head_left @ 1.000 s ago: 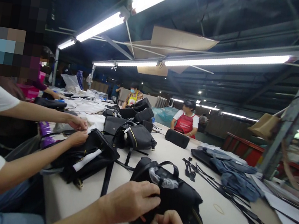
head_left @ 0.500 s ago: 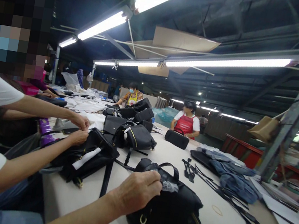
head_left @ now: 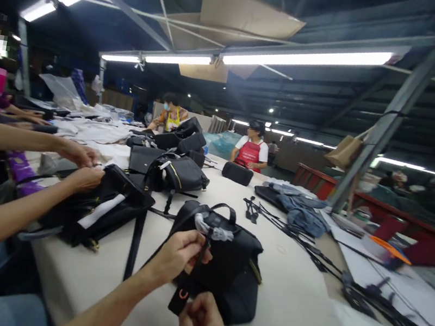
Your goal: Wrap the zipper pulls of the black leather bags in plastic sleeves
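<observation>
A black bag (head_left: 248,245) with a top handle (head_left: 224,208) lies on the pale table in front of me. White wrapping (head_left: 226,234) bunches around the base of that handle. My left hand (head_left: 178,256) pinches a black strap (head_left: 195,269) in front of the bag. Lower down, my right hand (head_left: 203,323) has its fingers closed at the strap's wider end, beside a small metal ring (head_left: 183,293). The strap hangs slanted between both hands. A gold zip (head_left: 254,272) shows on the bag's right side.
At left, a co-worker's hands (head_left: 85,167) work on another black bag (head_left: 115,207). More black bags (head_left: 183,171) are heaped beyond. Loose black straps (head_left: 311,249) and denim cloth (head_left: 304,215) lie to the right. A person in a red apron (head_left: 249,154) stands across the table.
My view has swung right and down. My left hand has shifted from the white wrapping to the strap, which is now held out between both hands, its ring showing.
</observation>
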Tool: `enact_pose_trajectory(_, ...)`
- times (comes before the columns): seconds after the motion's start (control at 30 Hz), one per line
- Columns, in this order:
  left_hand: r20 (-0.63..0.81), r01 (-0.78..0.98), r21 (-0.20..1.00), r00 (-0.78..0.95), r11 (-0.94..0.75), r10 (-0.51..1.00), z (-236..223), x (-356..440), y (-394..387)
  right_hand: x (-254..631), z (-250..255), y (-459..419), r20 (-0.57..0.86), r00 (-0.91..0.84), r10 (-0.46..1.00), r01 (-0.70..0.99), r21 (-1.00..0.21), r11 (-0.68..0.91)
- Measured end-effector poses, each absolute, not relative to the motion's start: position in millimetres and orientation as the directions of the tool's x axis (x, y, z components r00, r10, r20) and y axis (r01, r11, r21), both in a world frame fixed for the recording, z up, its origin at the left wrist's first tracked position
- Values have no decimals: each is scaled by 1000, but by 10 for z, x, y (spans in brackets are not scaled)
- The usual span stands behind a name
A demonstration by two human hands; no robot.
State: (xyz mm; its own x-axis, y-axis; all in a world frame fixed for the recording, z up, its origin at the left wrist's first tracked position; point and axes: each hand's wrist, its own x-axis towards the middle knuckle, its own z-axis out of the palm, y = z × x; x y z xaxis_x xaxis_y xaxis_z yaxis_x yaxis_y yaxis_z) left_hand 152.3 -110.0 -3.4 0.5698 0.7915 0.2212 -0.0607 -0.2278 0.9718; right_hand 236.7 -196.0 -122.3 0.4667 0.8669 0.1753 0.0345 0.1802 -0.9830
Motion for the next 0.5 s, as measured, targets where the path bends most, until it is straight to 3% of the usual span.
enact_pose_trajectory(0.17,87,-143,990,645,8,760,-146,1472,-1294,2418,-1172,-2051,277,524,806,203,-959,198)
enact_pose_trajectory(0.23,19,-167,980,629,111,777,-207,1489,-1351,2429,-1180,-2127,425,520,741,360,-896,260)
enact_pose_trajectory(0.37,-168,-320,849,592,421,788,-238,1570,-1455,2493,-1223,-2311,762,362,536,734,-588,340)
enact_pose_trajectory(0.5,-301,-349,778,524,523,797,-166,1663,-1554,2575,-1298,-2403,847,256,466,911,-373,178)
